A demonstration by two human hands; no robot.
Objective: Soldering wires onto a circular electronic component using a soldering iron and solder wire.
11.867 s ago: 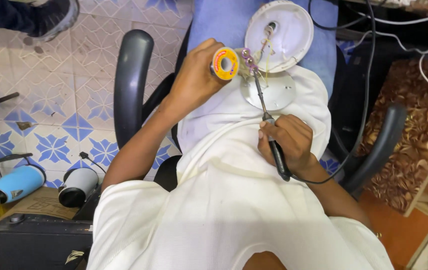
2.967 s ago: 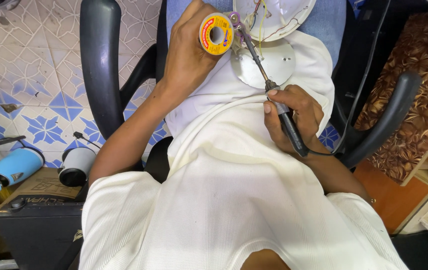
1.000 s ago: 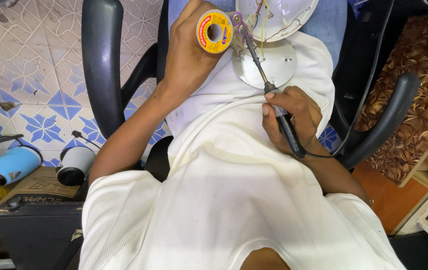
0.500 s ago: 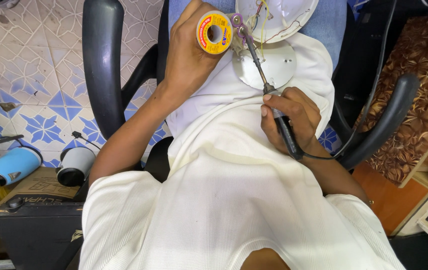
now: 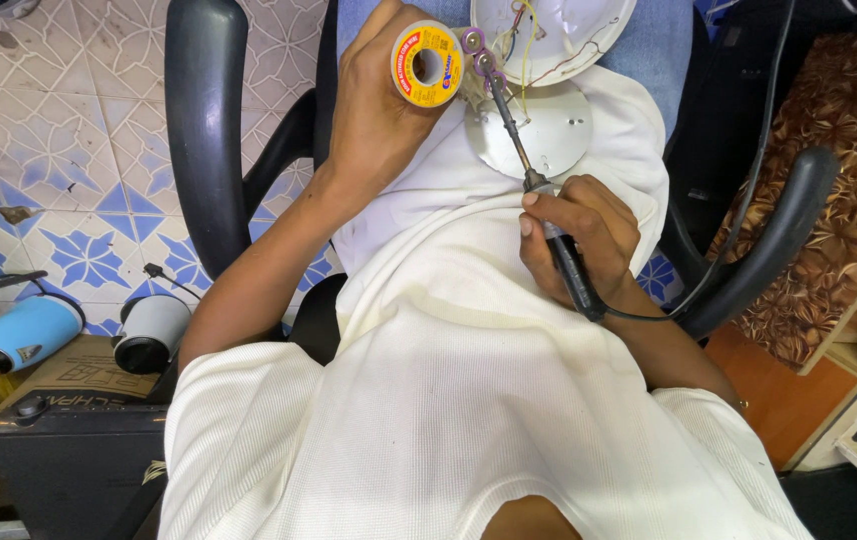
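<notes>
left hand [image 5: 374,110] fingers wrap a round solder spool [image 5: 427,64], yellow label with red ring; right hand [image 5: 579,240] pinches a slim black soldering iron [image 5: 534,195] over a white lamp shell [image 5: 559,35].

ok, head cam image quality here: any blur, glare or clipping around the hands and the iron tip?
Head view: evenly lit, soft shadows, no motion blur on the left hand or right hand. The white lamp housing is bright, close to washed out and cut by the top edge. The metal disc shows a mild sheen. The soldering iron and solder spool are sharp. Wide-lens bending shows on the chair armrests.
</notes>
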